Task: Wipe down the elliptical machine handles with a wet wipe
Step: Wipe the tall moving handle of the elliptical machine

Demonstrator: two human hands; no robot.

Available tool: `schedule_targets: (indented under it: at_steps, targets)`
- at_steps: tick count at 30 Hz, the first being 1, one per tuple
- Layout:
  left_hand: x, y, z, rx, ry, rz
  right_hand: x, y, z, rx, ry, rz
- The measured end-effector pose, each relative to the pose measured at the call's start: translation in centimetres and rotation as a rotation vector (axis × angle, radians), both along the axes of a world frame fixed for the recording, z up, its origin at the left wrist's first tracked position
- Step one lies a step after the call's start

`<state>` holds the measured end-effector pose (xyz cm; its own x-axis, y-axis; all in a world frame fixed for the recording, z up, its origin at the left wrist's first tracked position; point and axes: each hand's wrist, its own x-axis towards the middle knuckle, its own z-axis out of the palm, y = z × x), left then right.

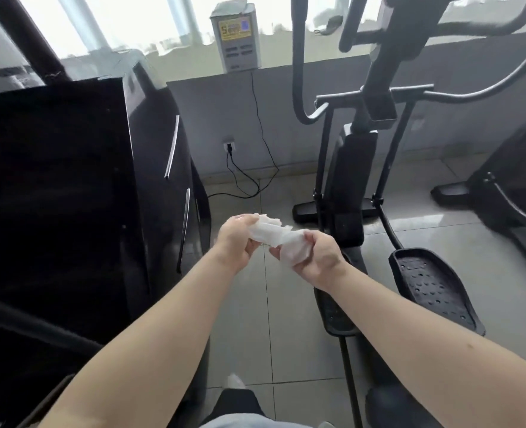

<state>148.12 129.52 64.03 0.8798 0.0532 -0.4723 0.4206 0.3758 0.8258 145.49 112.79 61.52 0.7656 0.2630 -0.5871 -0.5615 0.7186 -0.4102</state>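
Between both hands, low in front of the body: wipe (pixel 271 235), white, bunched, stretched across the gap. Left hand (pixel 235 239) pinches one end, fingers curled round the wad, and loose folds stick out past the fingertips. Right hand (pixel 320 257) grips the other end with its fingers curled round it, and the cloth drapes over them. Both hands are closed tight onto the wipe and hold nothing else.

Judging by the pull between the hands, this looks like unfolding or spreading: a flat sheet wraps a bar better than a ball does. It is held off the machine and off the floor (pixel 286 304), likely so no dirt gets on it before use. Wiping not yet begun; the wipe touches no part of the machine.

Below and right of the right hand: pedal (pixel 434 288), black, perforated. A second one is partly hidden under the right forearm.

Left of the left hand: black cabinet (pixel 54 180), near, untouched.

Beyond the hands: elliptical column (pixel 354 180), base on the tiles.

Up and well beyond the grip: handles (pixel 297 72), dark bars, one upright above the hands, another curving off to the right. Both are well apart from the wipe.

Farthest: grey box (pixel 240 41), upright, by the window.
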Motion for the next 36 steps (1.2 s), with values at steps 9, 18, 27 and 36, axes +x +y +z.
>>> schedule_targets:
  at_steps: [9, 18, 27, 36]
  targets:
    - [11.6, 1.8, -3.4, 0.234, -0.114, -0.452, 10.9, 2.5, 0.6, -0.203, -0.209, 0.111]
    - [25.8, 3.9, -2.8, 0.243, -0.120, -0.275, 19.6, 1.6, 3.0, -0.408, -0.259, 0.058]
    - [30.3, 1.0, 1.3, 0.576, -0.174, -0.767, 24.8, -3.7, 5.4, -0.503, -0.394, 0.041]
    - [31.9, -3.4, 2.6, 0.337, -0.240, -0.665, 27.9, -6.9, 6.0, -0.664, -0.347, 0.006]
